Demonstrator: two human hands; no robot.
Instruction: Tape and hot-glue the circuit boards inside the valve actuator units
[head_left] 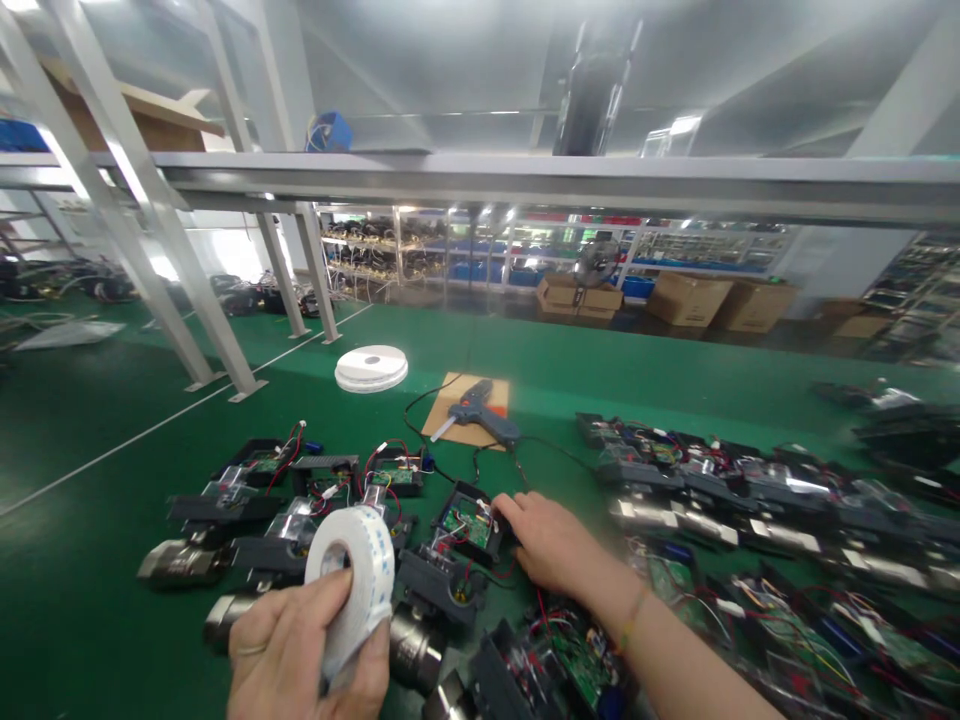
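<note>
Head view. Left hand, low in frame, grip clamped on a white tape roll held on edge above the green tabletop; thumb lies across the roll's outer face, fingers wrap behind. A ring shows on one finger.

Right hand lies just right of the tape roll, fingers curled together and resting on an open black module with a green circuit board and red wires inside. Whether the grip pinches anything there, I cannot tell.

More black modules cluster behind and left of the tape roll; a long blurred row of them runs off to its right. Beyond the roll, farther back, a blue glue gun lies on a cardboard piece, its black cord trailing toward the modules. A flat white reel sits farther back still, left of the cardboard.
</note>
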